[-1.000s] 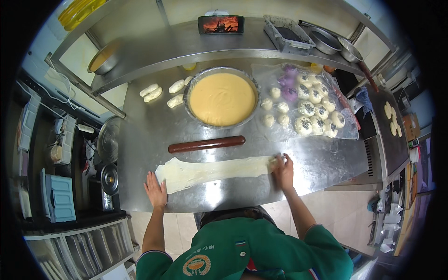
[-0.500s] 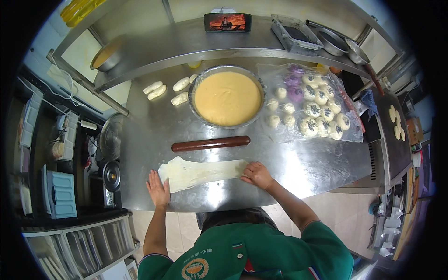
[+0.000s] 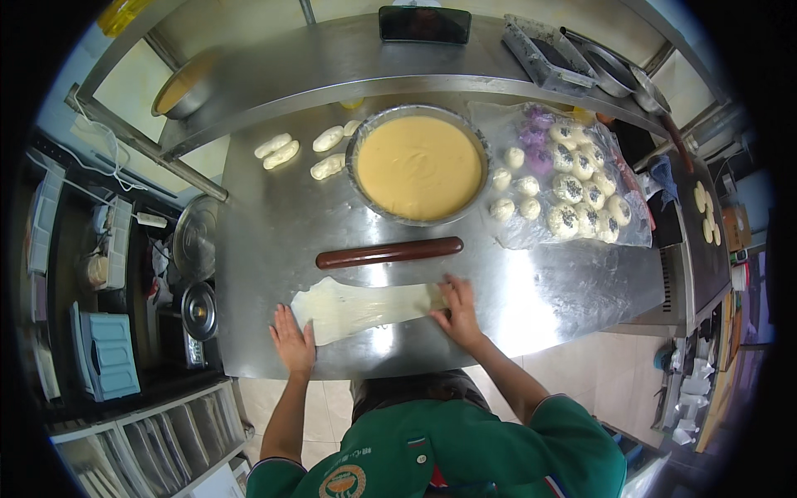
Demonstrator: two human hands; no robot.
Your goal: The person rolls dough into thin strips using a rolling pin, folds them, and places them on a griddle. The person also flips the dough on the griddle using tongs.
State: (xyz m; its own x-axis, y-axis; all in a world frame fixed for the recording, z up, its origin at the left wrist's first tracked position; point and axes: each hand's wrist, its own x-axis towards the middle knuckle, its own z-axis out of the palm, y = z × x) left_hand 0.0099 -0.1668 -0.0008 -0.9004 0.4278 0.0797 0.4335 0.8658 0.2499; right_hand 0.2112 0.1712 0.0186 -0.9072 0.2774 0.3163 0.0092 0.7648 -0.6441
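A thin, pale sheet of dough [image 3: 361, 307] lies stretched across the steel table, wide at its left end and narrower at its right. My left hand [image 3: 293, 339] lies flat at the left edge of the sheet, its fingers stretched out. Over the narrow right end, my right hand [image 3: 457, 311] has its fingers apart and slightly smeared by motion; no grip on the dough shows. Just beyond the sheet rests a dark red-brown rolling pin [image 3: 390, 252].
A large metal bowl of yellow batter [image 3: 419, 170] stands behind the rolling pin. Several dough pieces [image 3: 282, 155] lie to its left. Seed-topped dough balls [image 3: 577, 187] sit on plastic film at right. A shelf [image 3: 332, 83] spans the back, holding a phone [image 3: 424, 25].
My right hand has loosened from its closed hold on the dough's right end, and its fingers have spread. The view has shifted slightly. The phone screen has turned dark.
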